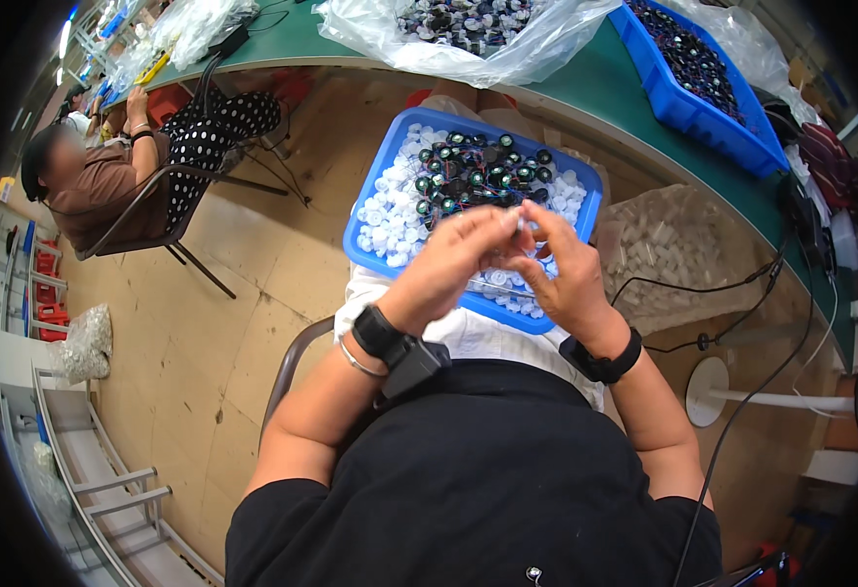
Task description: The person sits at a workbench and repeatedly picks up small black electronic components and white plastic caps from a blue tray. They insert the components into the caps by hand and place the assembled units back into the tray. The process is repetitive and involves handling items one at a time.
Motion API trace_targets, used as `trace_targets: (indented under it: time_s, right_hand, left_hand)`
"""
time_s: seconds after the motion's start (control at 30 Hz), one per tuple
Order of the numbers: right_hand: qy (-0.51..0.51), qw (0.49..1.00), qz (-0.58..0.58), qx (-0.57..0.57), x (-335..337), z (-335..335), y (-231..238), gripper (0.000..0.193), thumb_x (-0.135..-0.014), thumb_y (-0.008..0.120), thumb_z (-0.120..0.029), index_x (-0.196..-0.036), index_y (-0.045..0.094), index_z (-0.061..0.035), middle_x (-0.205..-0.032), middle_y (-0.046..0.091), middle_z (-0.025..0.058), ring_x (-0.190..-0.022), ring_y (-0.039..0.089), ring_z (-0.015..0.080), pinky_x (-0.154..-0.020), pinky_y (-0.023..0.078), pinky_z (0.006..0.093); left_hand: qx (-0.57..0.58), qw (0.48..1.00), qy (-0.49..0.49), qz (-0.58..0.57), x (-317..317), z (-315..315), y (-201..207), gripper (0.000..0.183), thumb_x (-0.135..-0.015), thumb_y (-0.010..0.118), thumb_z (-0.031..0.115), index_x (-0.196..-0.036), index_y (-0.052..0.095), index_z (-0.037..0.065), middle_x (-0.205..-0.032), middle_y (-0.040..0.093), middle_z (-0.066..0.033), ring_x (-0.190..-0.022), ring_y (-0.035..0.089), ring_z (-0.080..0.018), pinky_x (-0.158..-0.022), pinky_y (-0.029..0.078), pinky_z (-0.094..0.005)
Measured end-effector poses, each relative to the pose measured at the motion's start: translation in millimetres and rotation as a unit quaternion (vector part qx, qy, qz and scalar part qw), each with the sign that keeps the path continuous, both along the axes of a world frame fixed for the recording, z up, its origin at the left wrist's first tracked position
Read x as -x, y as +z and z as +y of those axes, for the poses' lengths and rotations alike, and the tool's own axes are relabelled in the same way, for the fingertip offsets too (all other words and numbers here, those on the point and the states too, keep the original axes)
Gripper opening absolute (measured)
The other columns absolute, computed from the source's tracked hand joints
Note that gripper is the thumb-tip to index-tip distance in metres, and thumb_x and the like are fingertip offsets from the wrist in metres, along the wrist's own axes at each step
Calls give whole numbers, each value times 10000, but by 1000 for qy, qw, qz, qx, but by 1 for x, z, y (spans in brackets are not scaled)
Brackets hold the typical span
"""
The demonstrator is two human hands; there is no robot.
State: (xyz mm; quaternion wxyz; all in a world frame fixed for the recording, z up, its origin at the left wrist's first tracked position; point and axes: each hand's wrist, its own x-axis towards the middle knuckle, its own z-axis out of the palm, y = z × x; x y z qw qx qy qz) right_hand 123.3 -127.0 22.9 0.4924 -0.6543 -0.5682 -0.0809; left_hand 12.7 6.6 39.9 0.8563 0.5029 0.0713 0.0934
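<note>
In front of my chest both hands meet over a blue plastic tub (593, 205). My left hand (463, 252) is closed in a pinch, and my right hand (568, 274) has its fingertips closed against it. Between the fingertips is a small whitish piece (520, 224), mostly hidden by the fingers. Many small white plastic caps (386, 217) fill the tub. Dark round parts with thin coloured wires (487, 168) lie heaped on top of them, just beyond my hands.
A green workbench (585, 83) curves ahead, bearing a clear plastic bag (350, 24) of wired parts and a blue crate (688, 108) of more. A bag of white pieces (669, 249) sits right of the tub, near black cables (703, 340). A seated person (115, 186) is at left.
</note>
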Motion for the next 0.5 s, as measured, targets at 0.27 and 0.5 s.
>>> trace_targets:
  time_s: [0.27, 0.5]
  right_hand:
    - [-58, 995, 60, 47, -10, -6, -5, 158, -833, 667, -82, -976, 616, -35, -852, 646, 92, -628, 616, 210, -548, 493, 304]
    - [-60, 982, -63, 166, -10, -4, -27, 181, -822, 646, -75, -1001, 629, -66, -858, 604, 85, -679, 621, 267, -586, 493, 351]
  left_hand:
    - [-143, 986, 60, -59, -87, 129, 128, 402, -938, 573, 187, -1270, 447, -1, -1241, 523, -127, -1062, 565, -197, -927, 476, -318]
    - [-293, 954, 54, -43, -66, 97, 93, 326, -937, 581, 247, -1138, 576, -9, -948, 654, -47, -853, 610, -99, -703, 468, -197]
